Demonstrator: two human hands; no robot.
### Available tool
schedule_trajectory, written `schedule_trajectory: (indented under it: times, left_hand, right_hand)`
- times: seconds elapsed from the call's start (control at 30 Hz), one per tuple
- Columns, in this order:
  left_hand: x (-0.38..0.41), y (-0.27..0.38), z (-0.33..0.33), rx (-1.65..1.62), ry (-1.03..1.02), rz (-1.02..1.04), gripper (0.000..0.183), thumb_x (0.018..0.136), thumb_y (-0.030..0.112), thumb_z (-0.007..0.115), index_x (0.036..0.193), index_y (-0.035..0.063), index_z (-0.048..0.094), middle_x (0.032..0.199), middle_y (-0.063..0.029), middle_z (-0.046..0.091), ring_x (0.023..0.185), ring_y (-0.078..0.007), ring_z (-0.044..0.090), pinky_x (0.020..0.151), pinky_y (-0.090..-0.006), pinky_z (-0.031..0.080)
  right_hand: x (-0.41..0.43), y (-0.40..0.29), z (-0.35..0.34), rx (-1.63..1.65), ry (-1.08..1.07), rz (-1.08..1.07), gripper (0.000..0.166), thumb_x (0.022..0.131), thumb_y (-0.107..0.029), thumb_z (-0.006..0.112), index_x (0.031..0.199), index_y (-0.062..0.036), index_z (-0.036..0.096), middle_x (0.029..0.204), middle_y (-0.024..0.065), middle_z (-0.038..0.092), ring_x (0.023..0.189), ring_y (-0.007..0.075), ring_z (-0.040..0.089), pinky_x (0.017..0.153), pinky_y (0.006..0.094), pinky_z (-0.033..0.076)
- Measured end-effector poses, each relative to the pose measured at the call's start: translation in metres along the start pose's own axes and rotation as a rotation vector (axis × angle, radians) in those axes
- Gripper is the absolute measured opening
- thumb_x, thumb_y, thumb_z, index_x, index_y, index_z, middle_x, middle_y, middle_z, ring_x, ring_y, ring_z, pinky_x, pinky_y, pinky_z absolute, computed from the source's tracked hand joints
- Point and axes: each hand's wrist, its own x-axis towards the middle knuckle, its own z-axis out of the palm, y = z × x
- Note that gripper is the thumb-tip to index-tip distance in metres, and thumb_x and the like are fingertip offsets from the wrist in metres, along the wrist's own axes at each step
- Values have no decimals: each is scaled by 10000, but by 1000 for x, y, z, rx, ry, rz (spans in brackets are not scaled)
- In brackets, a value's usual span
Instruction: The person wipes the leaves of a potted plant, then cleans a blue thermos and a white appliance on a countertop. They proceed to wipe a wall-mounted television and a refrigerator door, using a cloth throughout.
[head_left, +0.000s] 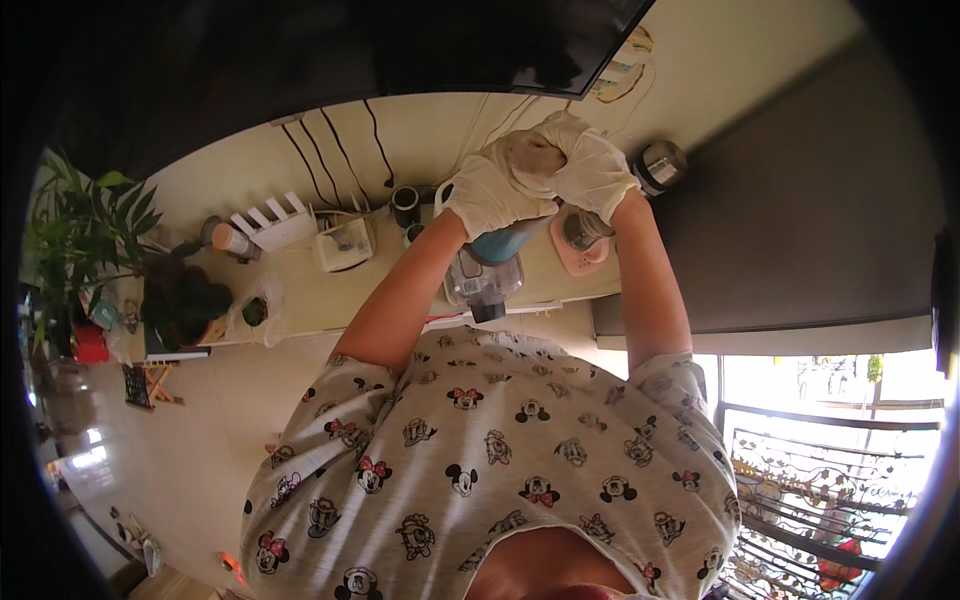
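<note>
My left hand (499, 187) and my right hand (596, 165), both in whitish gloves, meet above the counter below the wall screen. A blue cylindrical container (501, 244) shows under my left hand, which is closed around its upper part. Between the hands is a pale, rounded, stained item (535, 156), perhaps a cloth or a lid; the fingers of my right hand curl onto its edge. Gloves hide much of both things. A clear plastic bottle (486, 281) with a dark cap is below the blue container in view. Right of it, a glass jar (583, 229) is on a pink tray (574, 259).
A black screen (360, 52) hangs above the counter (300, 304). At left are a white router (281, 225), a small white box (345, 244) and potted plants (184, 300). A dark cup (406, 204) is by the wall; a steel-topped flask (661, 166) stands at right. Cables hang down the wall.
</note>
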Motion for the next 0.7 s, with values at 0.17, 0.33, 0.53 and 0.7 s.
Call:
schedule_trajectory:
  times: [0.17,0.33,0.53,0.7]
  left_hand:
    - [5,-10,6,150,-78,49,825,620,539,839,1266,90,592,1161,-125,684,1037,-285,671,889,-380,538]
    - [-1,5,-18,63,-77,67,787,646,571,806,1243,95,615,1153,-121,688,1036,-302,667,873,-381,537]
    - [1,9,-10,47,-33,63,831,606,578,834,1237,83,619,1172,-132,685,1066,-311,660,895,-381,531]
    - [-8,12,-17,64,-82,-146,918,575,575,865,1291,80,573,1211,-154,663,1095,-337,645,923,-397,524]
  right_hand:
    - [19,-30,0,-265,-195,186,413,833,-379,670,1161,-128,691,1137,161,690,1016,346,679,874,403,537]
    - [3,-47,-16,-241,-197,36,373,850,-390,612,1123,-155,708,1073,147,703,982,358,665,865,400,532]
    - [-4,-17,8,-355,-93,-198,246,841,-253,613,1028,-121,705,1015,161,679,1026,385,633,881,423,523]
    - [39,-26,17,-328,-227,297,423,851,-376,641,1129,-61,686,1105,212,691,1014,372,670,867,398,540]
